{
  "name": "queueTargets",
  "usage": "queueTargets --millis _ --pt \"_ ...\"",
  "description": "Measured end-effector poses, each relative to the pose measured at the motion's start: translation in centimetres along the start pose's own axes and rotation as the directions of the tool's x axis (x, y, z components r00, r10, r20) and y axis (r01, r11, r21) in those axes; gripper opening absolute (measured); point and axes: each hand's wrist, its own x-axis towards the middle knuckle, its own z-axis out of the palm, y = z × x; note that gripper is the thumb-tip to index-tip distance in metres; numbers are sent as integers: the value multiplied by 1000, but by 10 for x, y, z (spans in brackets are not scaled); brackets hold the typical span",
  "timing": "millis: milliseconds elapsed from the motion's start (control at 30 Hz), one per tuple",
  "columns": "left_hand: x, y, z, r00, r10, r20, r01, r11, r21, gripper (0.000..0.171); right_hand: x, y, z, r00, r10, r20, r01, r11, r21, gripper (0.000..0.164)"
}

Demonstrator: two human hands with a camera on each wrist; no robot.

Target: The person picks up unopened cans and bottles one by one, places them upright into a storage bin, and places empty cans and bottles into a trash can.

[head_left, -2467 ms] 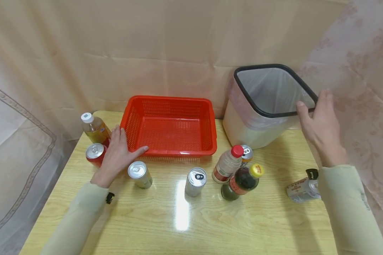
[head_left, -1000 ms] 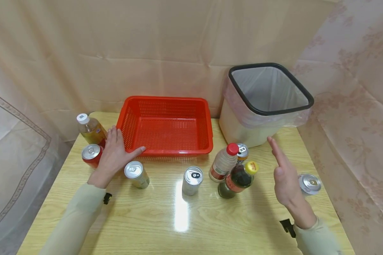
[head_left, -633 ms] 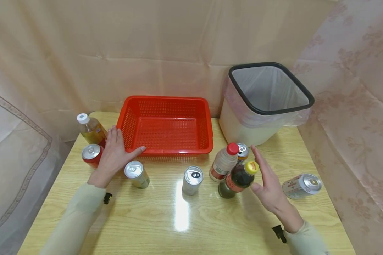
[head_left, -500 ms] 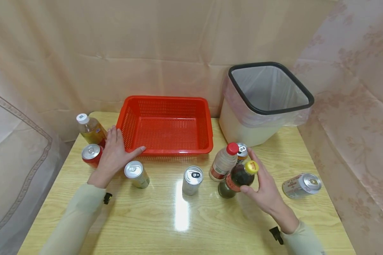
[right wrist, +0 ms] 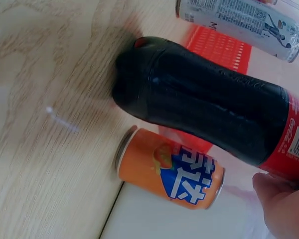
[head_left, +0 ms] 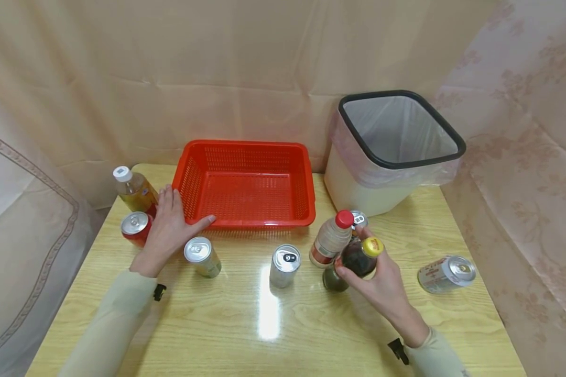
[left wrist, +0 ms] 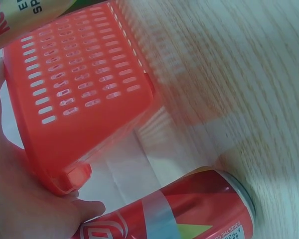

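Observation:
My right hand (head_left: 384,288) holds a cola bottle (head_left: 357,262) with a yellow cap, thumb in front and fingers round the far side. The bottle stands on the table; its red label (right wrist: 295,142) is by the fingers in the right wrist view. Just behind it are a red-capped bottle (head_left: 331,240) and an orange soda can (right wrist: 167,169), mostly hidden in the head view. My left hand (head_left: 167,228) rests on the near left corner of a red plastic basket (head_left: 245,225), fingers straight along the side and thumb along the front rim.
A lined bin (head_left: 372,180) stands at the back right. Left of the basket are an amber drink bottle (head_left: 139,193) and a red can (head_left: 137,230). Nearer are a gold can (head_left: 205,259) and a silver can (head_left: 284,267); another can (head_left: 445,275) is at the right edge.
My right hand has left the bin's rim, come down and moved left to the cola bottle, and its fingers have closed round it. The left hand has stayed at the basket corner.

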Motion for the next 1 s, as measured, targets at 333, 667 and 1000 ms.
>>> queueTargets --millis 333,667,1000 --pt "1 -1 0 1000 13 -8 -14 1000 -15 129 2 -3 5 995 -52 -85 47 997 -56 67" --pt "0 0 0 1000 7 -11 -8 1000 -14 130 2 -5 3 995 -19 -99 10 995 -96 61" --pt "0 1 0 1000 -9 -2 9 1000 -8 131 3 -5 0 994 -13 -104 2 995 -99 55"
